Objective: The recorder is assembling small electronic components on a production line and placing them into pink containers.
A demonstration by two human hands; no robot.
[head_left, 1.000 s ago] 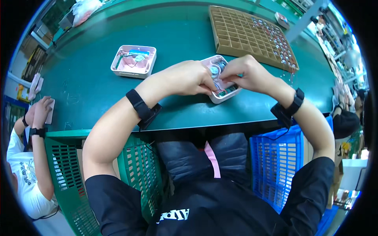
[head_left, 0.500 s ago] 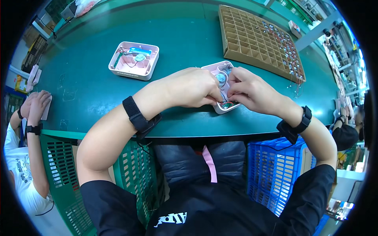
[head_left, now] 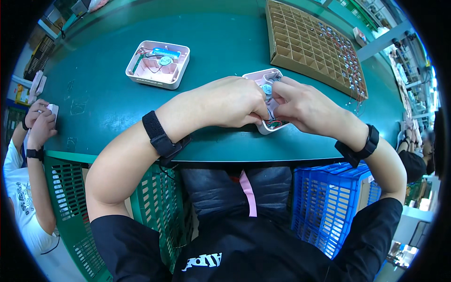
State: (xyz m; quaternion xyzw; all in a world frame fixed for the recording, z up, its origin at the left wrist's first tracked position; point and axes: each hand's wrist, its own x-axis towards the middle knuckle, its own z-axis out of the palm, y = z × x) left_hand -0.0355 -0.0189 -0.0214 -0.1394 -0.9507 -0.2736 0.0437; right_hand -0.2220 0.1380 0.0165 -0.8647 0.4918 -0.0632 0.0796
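Observation:
On the table before me lies a pale pink plastic housing [head_left: 264,131], open side up and turned at an angle. Inside it are a round silver part [head_left: 267,89] and thin red and dark wires [head_left: 274,124]. My left hand [head_left: 244,102] comes over its left wall, fingers bent and closed, the tips down inside near the wires. From the right, my right hand [head_left: 300,104] reaches in with thumb and fingers pinched together. Whatever lies between the fingertips of either hand is hidden.
A second pink housing [head_left: 174,85] with a blue cylinder, round part and wires stands to the left. Back right lies a divided cardboard tray [head_left: 300,66], partly filled with small wired parts. Green [head_left: 159,202] and blue crates [head_left: 324,207] stand below the table edge. A co-worker's hands [head_left: 41,124] are at far left.
The view has shifted slightly. Both hands stay at the same housing, with the right hand's fingers moved a little inside it.

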